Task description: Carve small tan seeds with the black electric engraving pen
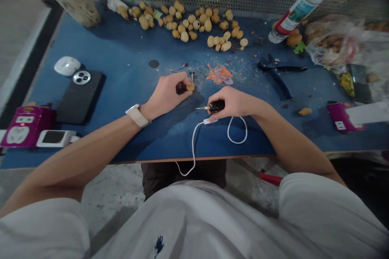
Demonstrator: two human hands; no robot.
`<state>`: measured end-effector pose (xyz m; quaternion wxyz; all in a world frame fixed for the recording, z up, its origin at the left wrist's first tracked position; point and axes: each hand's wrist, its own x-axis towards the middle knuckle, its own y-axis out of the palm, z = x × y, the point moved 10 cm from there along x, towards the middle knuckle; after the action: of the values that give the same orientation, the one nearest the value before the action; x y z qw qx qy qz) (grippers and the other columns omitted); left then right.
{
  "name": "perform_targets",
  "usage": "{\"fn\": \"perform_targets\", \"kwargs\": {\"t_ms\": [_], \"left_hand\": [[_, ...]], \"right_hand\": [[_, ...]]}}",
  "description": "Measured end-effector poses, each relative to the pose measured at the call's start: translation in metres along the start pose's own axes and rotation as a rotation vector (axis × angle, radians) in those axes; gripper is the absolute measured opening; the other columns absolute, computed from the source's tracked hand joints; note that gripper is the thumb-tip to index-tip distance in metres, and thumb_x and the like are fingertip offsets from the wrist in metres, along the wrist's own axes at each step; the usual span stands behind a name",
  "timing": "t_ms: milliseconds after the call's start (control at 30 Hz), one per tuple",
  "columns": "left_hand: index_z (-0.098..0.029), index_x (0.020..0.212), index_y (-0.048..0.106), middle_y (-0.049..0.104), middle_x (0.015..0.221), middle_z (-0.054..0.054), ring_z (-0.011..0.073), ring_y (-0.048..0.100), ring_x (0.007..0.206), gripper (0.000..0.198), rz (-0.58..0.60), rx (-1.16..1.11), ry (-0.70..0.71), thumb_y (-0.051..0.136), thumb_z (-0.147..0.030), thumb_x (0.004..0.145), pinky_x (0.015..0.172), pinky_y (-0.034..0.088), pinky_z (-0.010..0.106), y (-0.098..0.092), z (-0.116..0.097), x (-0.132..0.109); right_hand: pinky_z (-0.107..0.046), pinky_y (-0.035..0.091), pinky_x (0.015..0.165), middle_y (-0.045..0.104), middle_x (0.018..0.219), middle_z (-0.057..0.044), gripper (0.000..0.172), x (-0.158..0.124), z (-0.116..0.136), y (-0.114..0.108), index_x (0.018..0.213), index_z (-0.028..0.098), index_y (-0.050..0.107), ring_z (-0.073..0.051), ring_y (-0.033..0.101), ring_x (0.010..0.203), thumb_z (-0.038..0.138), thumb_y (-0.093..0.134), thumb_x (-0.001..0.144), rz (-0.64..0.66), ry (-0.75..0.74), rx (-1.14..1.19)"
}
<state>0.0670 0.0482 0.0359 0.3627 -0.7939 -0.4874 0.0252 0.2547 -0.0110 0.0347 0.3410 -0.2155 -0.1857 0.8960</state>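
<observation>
My left hand rests on the blue table and pinches a small tan seed-like nut between fingers and thumb. My right hand is closed round a small black rotary tool whose thin metal bit points left toward the nut, a short gap away. A white cable runs from the tool's rear over the table's front edge. A white watch sits on my left wrist.
Several tan nuts lie heaped at the back by a perforated metal screen. Orange scraps, black pliers, a plastic bottle and plastic bags are right. A black phone, white case and purple power strip are left.
</observation>
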Motion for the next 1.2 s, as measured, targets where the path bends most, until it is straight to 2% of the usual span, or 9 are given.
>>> {"fn": "perform_targets", "kwargs": {"t_ms": [133, 267, 400, 733, 900, 1000, 1033, 1100, 1200], "left_hand": [[-0.025, 0.104, 0.075, 0.097, 0.125, 0.007, 0.0265, 0.088, 0.105, 0.022, 0.007, 0.012, 0.019, 0.091, -0.012, 0.098, 0.099, 0.075, 0.041, 0.002, 0.000, 0.002], [-0.025, 0.104, 0.077, 0.097, 0.121, 0.007, 0.0253, 0.087, 0.100, 0.019, -0.001, 0.018, 0.028, 0.090, -0.013, 0.098, 0.095, 0.073, 0.039, 0.000, -0.001, 0.002], [-0.025, 0.103, 0.077, 0.096, 0.119, 0.008, 0.0264, 0.087, 0.098, 0.016, -0.006, 0.047, 0.031, 0.091, -0.018, 0.098, 0.093, 0.072, 0.039, -0.003, -0.003, 0.002], [-0.025, 0.105, 0.077, 0.096, 0.118, 0.008, 0.0253, 0.087, 0.099, 0.011, 0.006, 0.050, 0.057, 0.086, -0.021, 0.099, 0.093, 0.071, 0.038, 0.002, -0.003, 0.001], [-0.027, 0.123, 0.069, 0.082, 0.102, 0.004, 0.0223, 0.076, 0.082, 0.013, -0.044, -0.067, 0.068, 0.071, -0.023, 0.111, 0.083, 0.065, 0.037, -0.012, -0.014, 0.001], [-0.028, 0.108, 0.071, 0.077, 0.093, 0.004, 0.0246, 0.070, 0.078, 0.018, 0.134, -0.046, 0.123, 0.055, -0.022, 0.114, 0.083, 0.063, 0.040, -0.011, -0.033, -0.001], [-0.028, 0.103, 0.073, 0.076, 0.090, 0.005, 0.0259, 0.071, 0.079, 0.020, 0.217, -0.003, 0.159, 0.056, -0.024, 0.113, 0.084, 0.064, 0.041, -0.008, -0.040, -0.003], [-0.027, 0.109, 0.078, 0.078, 0.092, 0.004, 0.0261, 0.073, 0.080, 0.010, 0.309, 0.107, 0.220, 0.070, -0.033, 0.111, 0.083, 0.062, 0.040, -0.004, -0.051, -0.008], [-0.027, 0.114, 0.083, 0.082, 0.101, 0.005, 0.0258, 0.076, 0.082, 0.015, 0.357, 0.230, 0.321, 0.077, -0.041, 0.117, 0.079, 0.059, 0.038, 0.003, -0.061, -0.014]], "right_hand": [[-0.042, 0.045, 0.072, 0.075, 0.074, -0.001, 0.042, 0.006, -0.009, 0.003, 0.080, 0.026, 0.084, -0.021, 0.062, 0.072, 0.061, 0.108, 0.084, 0.055, 0.119, 0.007], [-0.042, 0.047, 0.073, 0.076, 0.073, -0.001, 0.042, 0.008, -0.006, 0.001, 0.079, 0.026, 0.085, -0.021, 0.064, 0.072, 0.061, 0.109, 0.077, 0.023, 0.093, 0.039], [-0.040, 0.049, 0.074, 0.077, 0.075, 0.000, 0.043, 0.006, -0.003, -0.001, 0.084, 0.025, 0.087, -0.020, 0.065, 0.073, 0.063, 0.107, 0.081, 0.007, 0.033, 0.051], [-0.041, 0.050, 0.079, 0.079, 0.081, -0.002, 0.034, 0.001, 0.003, 0.003, 0.086, 0.024, 0.084, -0.022, 0.068, 0.079, 0.053, 0.101, 0.086, 0.021, 0.066, 0.022], [-0.042, 0.045, 0.077, 0.074, 0.077, -0.001, 0.040, -0.001, 0.004, -0.001, 0.084, 0.025, 0.081, -0.022, 0.061, 0.076, 0.060, 0.100, 0.085, 0.004, 0.066, -0.008], [-0.043, 0.045, 0.078, 0.074, 0.077, -0.002, 0.039, -0.001, -0.001, -0.001, 0.083, 0.026, 0.081, -0.022, 0.062, 0.075, 0.059, 0.100, 0.085, 0.004, 0.088, -0.011], [-0.043, 0.045, 0.078, 0.075, 0.078, -0.002, 0.038, -0.001, -0.002, -0.001, 0.083, 0.026, 0.081, -0.023, 0.062, 0.075, 0.059, 0.099, 0.085, 0.007, 0.094, -0.018], [-0.043, 0.045, 0.077, 0.076, 0.079, -0.003, 0.036, 0.000, -0.004, 0.000, 0.085, 0.026, 0.081, -0.023, 0.064, 0.076, 0.058, 0.099, 0.085, 0.011, 0.103, -0.027], [-0.043, 0.045, 0.077, 0.076, 0.081, -0.003, 0.037, 0.002, -0.006, 0.000, 0.087, 0.026, 0.082, -0.023, 0.064, 0.078, 0.059, 0.099, 0.084, 0.003, 0.108, -0.032]]}}
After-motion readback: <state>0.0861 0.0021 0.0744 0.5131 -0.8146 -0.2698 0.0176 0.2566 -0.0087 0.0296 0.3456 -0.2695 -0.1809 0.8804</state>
